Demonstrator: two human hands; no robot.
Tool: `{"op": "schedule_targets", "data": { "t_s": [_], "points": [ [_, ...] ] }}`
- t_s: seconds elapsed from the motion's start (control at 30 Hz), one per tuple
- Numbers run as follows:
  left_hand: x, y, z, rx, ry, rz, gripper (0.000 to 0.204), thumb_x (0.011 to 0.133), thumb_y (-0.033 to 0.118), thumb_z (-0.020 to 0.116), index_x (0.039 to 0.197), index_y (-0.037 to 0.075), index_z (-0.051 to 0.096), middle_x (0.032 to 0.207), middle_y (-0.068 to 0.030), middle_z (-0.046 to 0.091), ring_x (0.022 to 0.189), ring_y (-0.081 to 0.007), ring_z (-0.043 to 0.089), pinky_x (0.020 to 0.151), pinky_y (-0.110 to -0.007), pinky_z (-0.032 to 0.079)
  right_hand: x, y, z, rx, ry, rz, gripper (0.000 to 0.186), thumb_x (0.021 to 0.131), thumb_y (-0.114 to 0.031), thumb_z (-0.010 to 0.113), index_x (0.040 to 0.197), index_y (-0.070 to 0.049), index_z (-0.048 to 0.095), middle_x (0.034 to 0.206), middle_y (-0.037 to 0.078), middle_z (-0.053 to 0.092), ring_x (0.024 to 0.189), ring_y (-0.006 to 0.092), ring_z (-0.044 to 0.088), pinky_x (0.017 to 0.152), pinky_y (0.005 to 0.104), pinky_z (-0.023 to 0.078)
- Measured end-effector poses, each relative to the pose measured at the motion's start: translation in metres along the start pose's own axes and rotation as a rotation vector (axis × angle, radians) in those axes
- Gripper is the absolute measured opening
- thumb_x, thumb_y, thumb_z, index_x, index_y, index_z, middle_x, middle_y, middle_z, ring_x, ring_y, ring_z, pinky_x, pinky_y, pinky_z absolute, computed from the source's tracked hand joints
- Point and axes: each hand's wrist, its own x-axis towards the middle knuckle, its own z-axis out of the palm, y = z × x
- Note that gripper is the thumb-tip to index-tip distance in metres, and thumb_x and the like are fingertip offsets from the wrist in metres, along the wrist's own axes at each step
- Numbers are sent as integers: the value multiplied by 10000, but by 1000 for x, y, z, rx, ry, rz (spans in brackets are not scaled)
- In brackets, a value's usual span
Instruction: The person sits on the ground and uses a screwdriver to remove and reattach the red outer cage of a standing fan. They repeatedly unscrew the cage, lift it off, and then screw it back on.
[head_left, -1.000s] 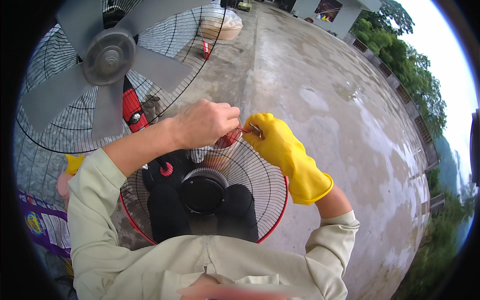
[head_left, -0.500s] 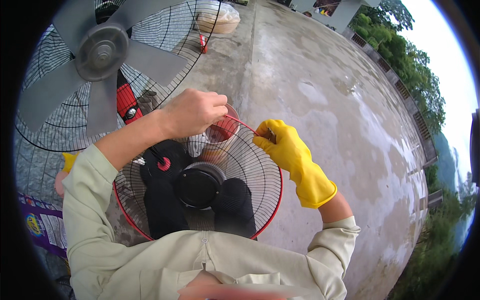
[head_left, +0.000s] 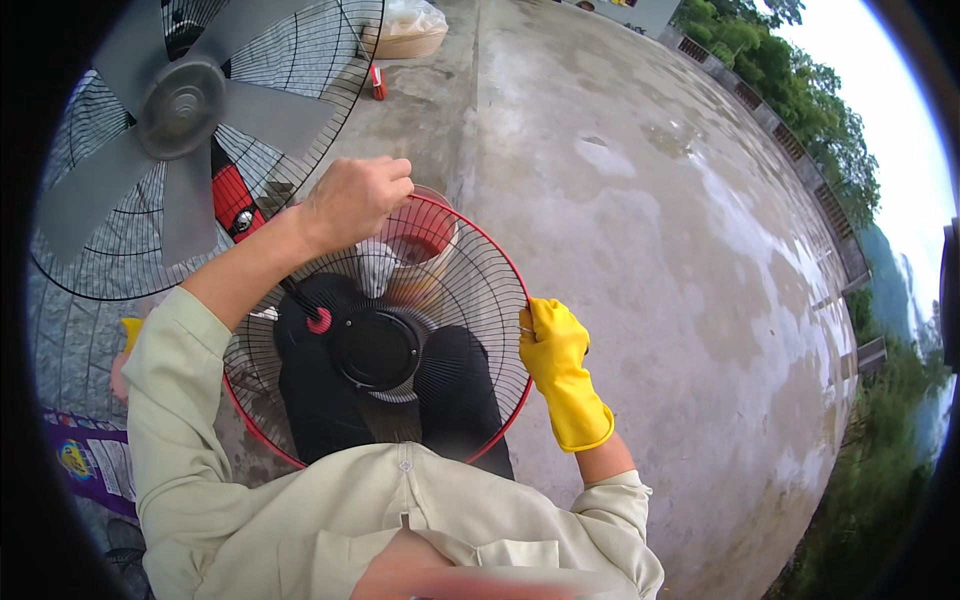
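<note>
A round black-wire fan guard [head_left: 470,290] with a red rim and a black centre disc [head_left: 374,349] rests over my lap, tilted toward me. At its far edge, my bare left hand [head_left: 362,198] is closed on the red rim. My right hand [head_left: 556,345], in a yellow rubber glove, is closed around the rim on the right side. A small greyish bit shows by the gloved fingers; I cannot make out what it is. Beyond the guard stands a bucket [head_left: 440,262] with a reddish inside, partly seen through the wires, with a grey cloth [head_left: 375,268] beside it.
A standing fan with grey blades [head_left: 182,108] and a black rear guard stands close on the left, near my forearm. A purple packet [head_left: 90,460] lies at lower left. Farther off are a red brush [head_left: 378,83] and a plastic-covered basket [head_left: 412,30]. Wet concrete stretches right.
My gloved right hand has moved down along the rim, from the upper right to the right side. My left hand and the guard have shifted slightly left in the picture.
</note>
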Motion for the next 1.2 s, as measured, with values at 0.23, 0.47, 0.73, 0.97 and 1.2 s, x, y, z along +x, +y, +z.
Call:
{"op": "schedule_targets", "data": {
  "t_s": [0.23,0.47,0.73,0.97,1.2],
  "points": [
    [35,6,1,-17,12,209,76,797,133,642,785,63,615,767,-48,549,750,-224,587,585,-360,480,11,22,-16,562,-137,62,238,858,-145,681,1079,-57,680,1002,127,665,839,231,656,738,308,510],
    [59,33,56,83,-228,202,96,737,145,657,723,62,610,784,-25,568,798,-209,600,652,-352,530,-24,25,-20,435,-347,259,265,874,-223,680,1040,-16,680,896,103,666,755,137,616,680,271,482],
    [60,45,62,46,-194,201,84,682,-3,606,748,46,589,782,-73,606,807,-261,636,666,-371,548,-94,27,32,421,-122,410,189,874,-174,670,903,12,664,713,65,647,586,109,568,568,259,463],
    [47,40,66,71,-197,117,220,679,42,672,889,60,605,878,-50,599,872,-233,609,711,-350,526,-89,20,19,738,-309,588,185,912,-124,614,1045,2,636,779,77,664,702,136,642,630,275,500],
    [-49,37,-5,-96,-89,-48,380,765,62,679,1138,108,626,1130,-68,612,1048,-246,589,883,-365,470,-95,53,69,956,-311,611,232,954,-128,548,1120,32,576,796,73,646,655,141,638,566,253,495]
  ]
}}
